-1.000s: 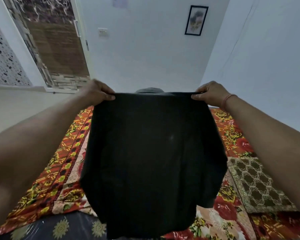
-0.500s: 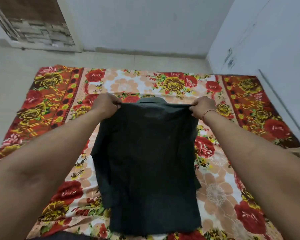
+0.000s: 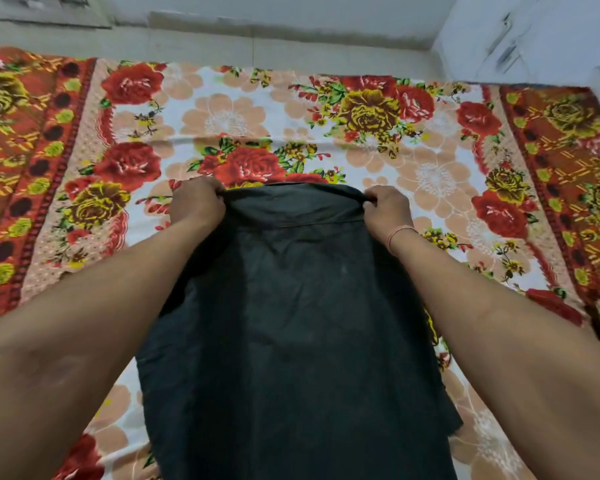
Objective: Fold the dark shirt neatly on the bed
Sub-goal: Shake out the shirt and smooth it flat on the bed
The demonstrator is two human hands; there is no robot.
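Note:
The dark shirt (image 3: 291,323) stretches lengthwise from the bottom of the view up to the middle of the bed, back side up, with its collar at the far end. My left hand (image 3: 196,202) grips the shirt's far left shoulder corner. On the far right shoulder corner my right hand (image 3: 385,207) pinches the cloth. Both hands hold the top edge low, at or just above the floral bedsheet (image 3: 229,116). The shirt's near end runs out of view at the bottom.
The bedsheet has red and yellow roses with orange patterned borders at left (image 3: 21,161) and right (image 3: 561,150). A pale floor strip (image 3: 257,46) and white wall lie beyond the bed. A wall corner (image 3: 520,36) stands at the upper right.
The shirt came down from hanging in the air in front of me to lying along the bed. My view tilted downward and both hands lowered with the shoulders still gripped.

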